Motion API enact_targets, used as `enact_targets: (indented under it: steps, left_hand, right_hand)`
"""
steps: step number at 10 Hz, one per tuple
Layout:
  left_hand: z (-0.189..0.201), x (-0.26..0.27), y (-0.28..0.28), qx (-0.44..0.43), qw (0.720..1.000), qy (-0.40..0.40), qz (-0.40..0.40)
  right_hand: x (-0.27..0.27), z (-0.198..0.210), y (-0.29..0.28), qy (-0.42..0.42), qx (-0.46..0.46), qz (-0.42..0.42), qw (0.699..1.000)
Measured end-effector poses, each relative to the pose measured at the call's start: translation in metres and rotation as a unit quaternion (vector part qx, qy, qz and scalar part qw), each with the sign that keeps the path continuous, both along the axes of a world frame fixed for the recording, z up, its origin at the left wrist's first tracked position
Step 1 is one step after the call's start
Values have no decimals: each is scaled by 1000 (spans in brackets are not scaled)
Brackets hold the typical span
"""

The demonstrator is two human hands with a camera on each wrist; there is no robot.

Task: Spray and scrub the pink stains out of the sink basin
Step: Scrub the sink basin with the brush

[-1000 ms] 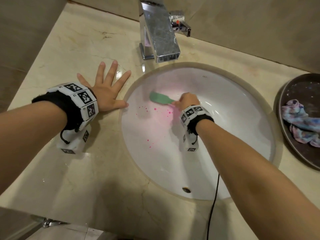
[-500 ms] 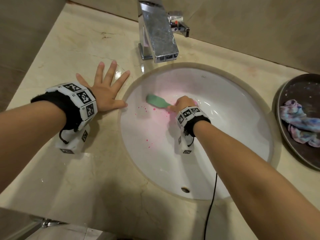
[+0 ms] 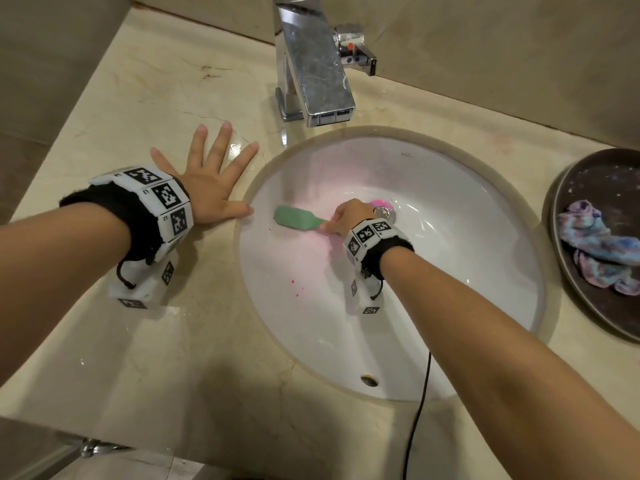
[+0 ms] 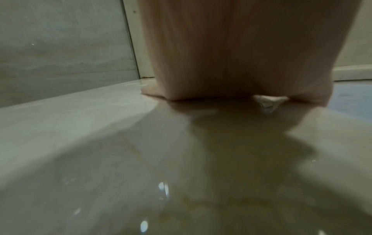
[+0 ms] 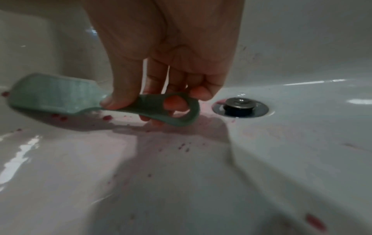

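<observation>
A white oval sink basin carries a pale pink smear and small pink specks on its left side. My right hand grips the looped handle of a green scrub brush, whose head lies on the basin's left slope. In the right wrist view the brush points left, fingers curl round its handle, and pink drops lie under it, beside the metal drain. My left hand lies flat with spread fingers on the marble counter, left of the basin.
A chrome tap stands behind the basin. A dark round tray at the right holds a crumpled tie-dye cloth. An overflow hole sits in the near wall. A black cable hangs below my right arm.
My right hand has slid the brush a little left and nearer across the pink patch, uncovering the drain and a pink spot beside it. The left hand stays flat on the counter.
</observation>
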State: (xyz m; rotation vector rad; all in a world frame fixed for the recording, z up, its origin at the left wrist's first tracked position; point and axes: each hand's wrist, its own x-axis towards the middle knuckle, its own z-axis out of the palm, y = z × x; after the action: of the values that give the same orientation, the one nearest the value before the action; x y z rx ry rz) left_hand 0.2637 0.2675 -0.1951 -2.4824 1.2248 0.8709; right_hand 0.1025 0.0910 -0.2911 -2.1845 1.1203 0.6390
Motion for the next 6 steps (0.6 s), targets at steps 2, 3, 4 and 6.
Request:
enact_targets:
  steps: [2, 3, 4, 6]
  left_hand:
    - [-1, 0, 0, -8, 1000, -3, 3]
    - [-1, -1, 1, -9, 1000, -3, 4]
    - [-1, -1, 0, -7, 1000, -2, 2]
    - [-1, -1, 0, -9, 1000, 0, 4]
  right_hand:
    - [-1, 0, -26, -29, -43, -124, 991]
    - [-7, -1, -27, -20, -39, -107, 993]
    - [-2, -2, -7, 9, -17, -27, 999]
    - [7, -3, -8, 11, -37, -3, 999]
